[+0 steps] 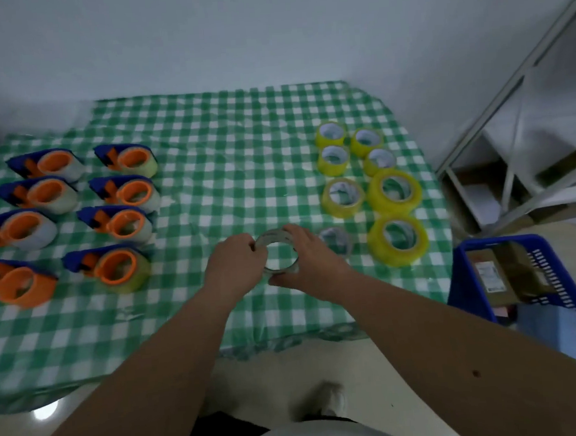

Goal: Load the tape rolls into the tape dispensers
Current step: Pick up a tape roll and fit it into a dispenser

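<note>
Both hands grip a clear tape roll [279,252] over the checked counter [229,160]: the left hand [234,266] curls its fingers round the roll's left rim, the right hand [308,262] wraps the right side with the thumb under its near edge. To the left of the left hand lie eight blue-and-orange tape dispensers [77,210] in two columns; seven appear already loaded with rolls round their orange hubs, while the nearest one in the outer column [20,279] looks empty, so the job seems to be nearly finished on that side. To the right of the right hand wait more rolls: a second clear roll [336,242] just beside the knuckles and seven yellow rolls [369,186] beyond it. Whether the held roll's loose end has been found cannot be made out. A blue basket [468,274] further right is cut off by the frame edge, its contents indistinct.
</note>
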